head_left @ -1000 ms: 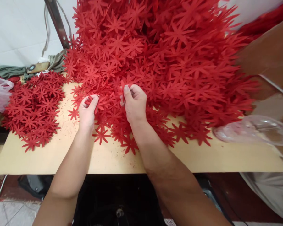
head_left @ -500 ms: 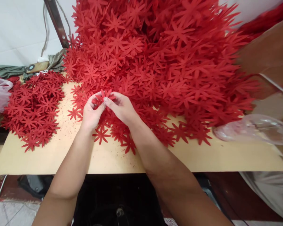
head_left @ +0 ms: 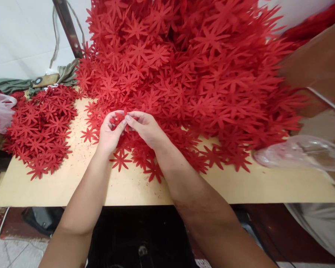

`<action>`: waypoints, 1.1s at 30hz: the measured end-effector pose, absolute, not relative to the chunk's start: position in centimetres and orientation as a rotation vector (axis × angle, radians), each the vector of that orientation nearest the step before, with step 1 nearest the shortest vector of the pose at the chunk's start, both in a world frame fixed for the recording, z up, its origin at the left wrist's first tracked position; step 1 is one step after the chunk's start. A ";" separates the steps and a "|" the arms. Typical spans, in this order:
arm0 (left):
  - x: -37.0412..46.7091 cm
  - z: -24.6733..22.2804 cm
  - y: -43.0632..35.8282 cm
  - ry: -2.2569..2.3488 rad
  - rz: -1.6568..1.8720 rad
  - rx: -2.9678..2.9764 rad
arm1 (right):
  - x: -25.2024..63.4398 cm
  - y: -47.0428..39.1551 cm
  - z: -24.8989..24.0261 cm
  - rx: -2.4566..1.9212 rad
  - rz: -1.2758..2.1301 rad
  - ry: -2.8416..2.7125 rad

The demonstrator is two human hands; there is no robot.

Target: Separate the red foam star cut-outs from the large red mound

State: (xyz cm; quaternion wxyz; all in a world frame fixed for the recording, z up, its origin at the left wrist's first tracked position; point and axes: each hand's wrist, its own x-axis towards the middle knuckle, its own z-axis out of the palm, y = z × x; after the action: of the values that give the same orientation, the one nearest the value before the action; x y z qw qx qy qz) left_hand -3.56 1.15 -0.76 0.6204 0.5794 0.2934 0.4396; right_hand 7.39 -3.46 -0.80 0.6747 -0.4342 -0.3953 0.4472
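Between my two hands is a red flower-shaped cutout [head_left: 119,117] with narrow petals, partly hidden by my fingers. My left hand [head_left: 109,131] pinches it from the left with thumb and forefinger. From the right, my right hand [head_left: 144,127] also closes on it, and the thumb tips nearly touch. Behind and under the hands rises a big heap of similar red flower cutouts [head_left: 184,82]. A single flower cutout [head_left: 121,160] lies flat on the table [head_left: 128,190] below my wrists.
To the left sits a smaller pile of red flower cutouts [head_left: 41,130], with a plastic bag [head_left: 1,109] beside it. A clear plastic container [head_left: 301,153] lies at the right, near a cardboard box [head_left: 321,70]. Crumpled cloth [head_left: 68,72] and a metal post [head_left: 68,28] stand behind.
The cutout has turned between my fingertips, with one petal now pointing up between the thumbs. Both hands stay in nearly the same place, still closed on it.
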 end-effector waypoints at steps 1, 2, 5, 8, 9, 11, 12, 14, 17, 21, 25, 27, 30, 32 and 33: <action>-3.6 -0.7 1.1 0.670 1.011 1.334 | 7.4 -3.5 -0.7 -0.948 1.058 -0.854; -3.6 -0.7 1.0 0.660 1.011 1.334 | 7.4 -3.6 -0.6 -0.926 1.090 -0.800; -3.6 -0.7 1.0 0.624 0.988 1.331 | 7.7 -3.7 -0.5 -0.895 1.151 -0.669; -3.6 -0.8 1.0 0.629 0.973 1.349 | 7.9 -3.9 -0.4 -0.910 1.214 -0.667; -3.7 -0.8 1.0 0.632 0.969 1.350 | 7.9 -3.9 -0.5 -0.918 1.225 -0.676; -3.7 -0.8 1.0 0.627 0.944 1.336 | 8.0 -3.7 -0.7 -0.941 1.208 -0.672; -3.7 -0.7 1.0 0.625 0.927 1.327 | 8.0 -3.6 -0.9 -0.962 1.175 -0.670; -3.8 -0.6 1.1 0.638 0.918 1.317 | 8.1 -3.3 -1.2 -1.043 1.054 -0.678; -3.8 -0.5 1.4 0.726 1.038 1.295 | 8.1 -2.8 -1.7 -1.197 0.810 -0.725; -3.8 -0.2 1.4 0.773 1.140 1.313 | 7.9 -2.8 -2.1 -1.303 0.521 -0.853; -3.7 -0.2 0.8 0.690 1.066 1.400 | 7.8 -3.2 -2.0 -1.395 0.365 -0.952; -3.5 -0.4 0.6 0.674 0.995 1.398 | 7.8 -3.3 -1.9 -1.437 0.305 -0.971; -3.3 -0.8 0.6 0.691 0.889 1.369 | 7.9 -3.3 -1.7 -1.478 0.254 -0.987; -3.3 -1.1 0.8 0.682 0.874 1.356 | 7.9 -3.3 -1.6 -1.489 0.255 -0.983; -3.4 -1.1 0.8 0.670 0.880 1.350 | 7.9 -3.3 -1.5 -1.487 0.261 -0.978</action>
State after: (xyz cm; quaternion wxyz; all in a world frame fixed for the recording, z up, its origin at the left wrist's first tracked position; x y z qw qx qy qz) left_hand -3.36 0.83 -1.13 0.6426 0.5927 0.2940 0.3864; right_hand 7.89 -3.31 -1.54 0.6220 -0.6473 -0.4257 0.1134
